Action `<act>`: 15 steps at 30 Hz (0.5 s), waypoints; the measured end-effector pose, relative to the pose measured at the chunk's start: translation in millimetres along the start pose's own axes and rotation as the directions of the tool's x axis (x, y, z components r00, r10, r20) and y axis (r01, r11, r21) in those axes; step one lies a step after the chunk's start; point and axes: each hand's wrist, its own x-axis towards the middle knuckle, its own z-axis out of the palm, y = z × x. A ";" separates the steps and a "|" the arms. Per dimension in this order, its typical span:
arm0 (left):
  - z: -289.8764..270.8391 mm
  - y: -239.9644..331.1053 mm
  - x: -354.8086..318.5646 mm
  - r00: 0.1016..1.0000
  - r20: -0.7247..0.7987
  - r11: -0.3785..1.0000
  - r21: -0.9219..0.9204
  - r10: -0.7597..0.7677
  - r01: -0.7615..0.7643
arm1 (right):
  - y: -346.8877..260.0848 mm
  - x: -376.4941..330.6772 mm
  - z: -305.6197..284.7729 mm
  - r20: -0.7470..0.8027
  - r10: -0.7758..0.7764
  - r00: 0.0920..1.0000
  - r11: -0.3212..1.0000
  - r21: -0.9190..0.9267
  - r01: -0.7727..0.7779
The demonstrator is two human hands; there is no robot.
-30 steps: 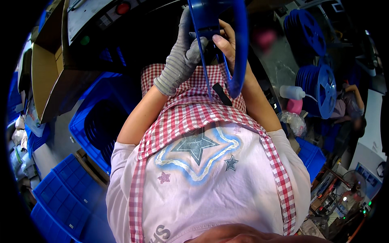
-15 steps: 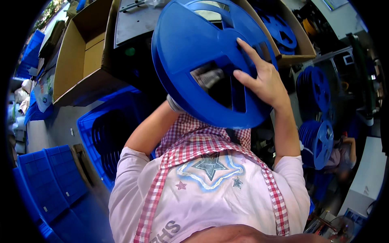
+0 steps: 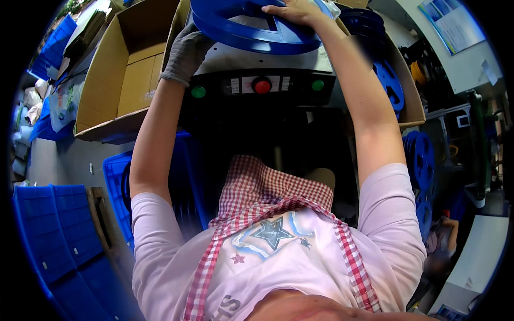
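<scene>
A large blue plastic reel (image 3: 251, 24) lies flat on top of a grey machine (image 3: 251, 59) at the top of the view. My left hand (image 3: 187, 48), in a grey glove, grips the reel's left rim. My right hand (image 3: 292, 8), bare, rests on the reel's upper face with fingers over a spoke. Both arms are stretched forward. Below the reel, the machine's black panel (image 3: 262, 85) carries two green buttons and a red one.
An open cardboard box (image 3: 128, 69) stands left of the machine. Blue plastic crates (image 3: 48, 230) sit at lower left, one (image 3: 118, 182) beside my left arm. More blue reels (image 3: 420, 160) hang at the right, by a white table (image 3: 476, 257).
The reel was held tilted in front of my chest; it has moved forward and now lies flat on the machine top, both hands still on it.
</scene>
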 end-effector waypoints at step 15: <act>27.0 55.4 -37.7 0.931 -0.083 0.920 -0.211 -0.355 0.332 | -0.6 9.1 -2.3 0.022 0.080 0.997 0.992 -0.100 -0.078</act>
